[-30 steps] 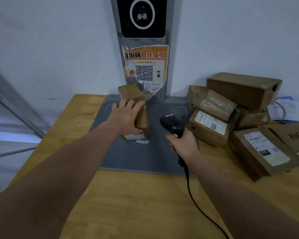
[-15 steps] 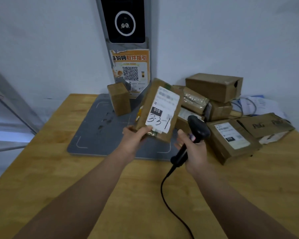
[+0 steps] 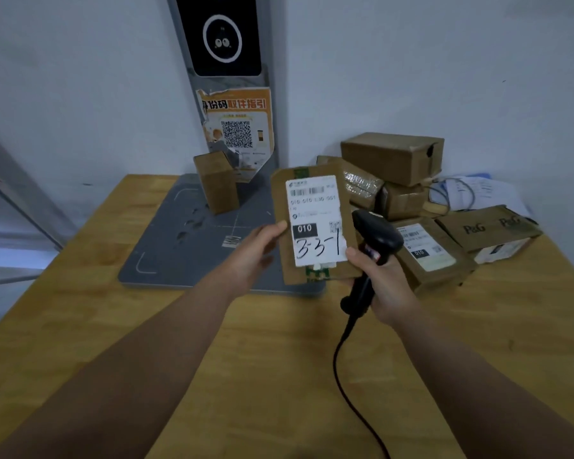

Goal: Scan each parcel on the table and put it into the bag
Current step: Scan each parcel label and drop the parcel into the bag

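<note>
Both busy: left hand (image 3: 256, 246) grips parcel (image 3: 314, 226) edge, fingers hidden behind; right hand (image 3: 383, 279) clasps scanner (image 3: 376, 236); label (image 3: 312, 207) print blurred.

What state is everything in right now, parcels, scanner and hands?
flat parcel: held up, label facing the camera.
left hand: grips the flat parcel's left edge.
barcode scanner: held, head beside the label.
right hand: grips the barcode scanner's handle.
small box: standing upright on the grey pad.
box pile: stacked by the wall.

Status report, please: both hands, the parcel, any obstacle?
Left hand grips flat parcel, label facing camera. Right hand grips scanner at parcel's right edge. Nothing blocks the label.
</note>
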A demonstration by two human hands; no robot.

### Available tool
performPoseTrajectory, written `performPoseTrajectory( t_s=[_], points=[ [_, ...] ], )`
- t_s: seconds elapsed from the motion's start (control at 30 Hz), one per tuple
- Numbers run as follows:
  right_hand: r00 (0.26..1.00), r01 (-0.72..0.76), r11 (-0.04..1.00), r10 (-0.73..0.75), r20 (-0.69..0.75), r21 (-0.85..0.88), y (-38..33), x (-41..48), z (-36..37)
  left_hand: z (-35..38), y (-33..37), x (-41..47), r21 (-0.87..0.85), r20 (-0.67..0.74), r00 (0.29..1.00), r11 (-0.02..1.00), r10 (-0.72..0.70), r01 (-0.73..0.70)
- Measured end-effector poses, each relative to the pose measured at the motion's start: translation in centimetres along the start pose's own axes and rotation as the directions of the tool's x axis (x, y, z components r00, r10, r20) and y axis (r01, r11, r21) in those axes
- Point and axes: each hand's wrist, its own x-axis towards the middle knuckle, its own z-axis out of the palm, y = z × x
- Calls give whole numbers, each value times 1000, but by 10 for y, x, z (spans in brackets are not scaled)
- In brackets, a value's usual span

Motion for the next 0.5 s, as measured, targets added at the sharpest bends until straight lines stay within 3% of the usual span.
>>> performPoseTrajectory(
  t_s=[0.13,0.2,0.27,0.4,0.5],
  points=[
    [991,-120,985,126,41,-124,8,-2,-8,-10,5,-1,33,-21,1000,999,-11,12],
    [989,-135,959,116,-90,-250,14,-1,-4,-14,-2,-5,52,-70,998,999,-5,9],
    [979,-99,909,16,-203,-404,16,-5,2,-19,-15,-6,87,-158,987,996,23,-10],
    [996,-14,821,-39,-81,-570,18,-27,24,-28,-41,-10,132,-247,968,991,45,-12],
    [996,-26,817,-26,-81,-576,34,-40,37,-30,-58,-14,120,-283,958,993,36,-2]
  ],
)
